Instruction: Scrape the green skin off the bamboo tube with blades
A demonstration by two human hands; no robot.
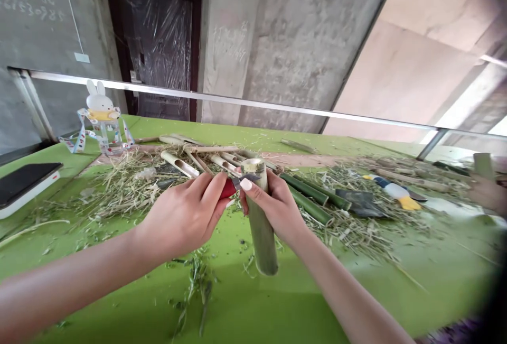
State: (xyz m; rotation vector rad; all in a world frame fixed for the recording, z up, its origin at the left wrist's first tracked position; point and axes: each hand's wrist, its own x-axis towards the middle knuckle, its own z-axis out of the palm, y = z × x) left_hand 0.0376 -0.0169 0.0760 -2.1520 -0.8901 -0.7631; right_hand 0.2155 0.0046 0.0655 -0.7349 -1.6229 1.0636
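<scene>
My left hand (pixel 182 214) is closed around the red handle of a knife (pixel 228 189). Its short dark blade lies against the side of a bamboo tube (pixel 262 238), just below the upper rim. My right hand (pixel 279 204) grips that tube near the top, its thumb beside the blade. The tube stands nearly upright, leaning slightly, with a pale cut rim at the top. Part of the blade is hidden by the thumb. Thin green shavings (pixel 196 270) lie on the green table (pixel 309 301) below my hands.
Cut bamboo pieces (pixel 178 163) and a heap of shavings (pixel 119 191) lie behind my hands. Dark green bamboo tubes (pixel 307 188) are at right, near a yellow-tipped tool (pixel 396 193). A rabbit-topped bottle (pixel 103 117) and a phone-like device (pixel 29 185) are left. Another person's hand (pixel 489 193) shows at far right.
</scene>
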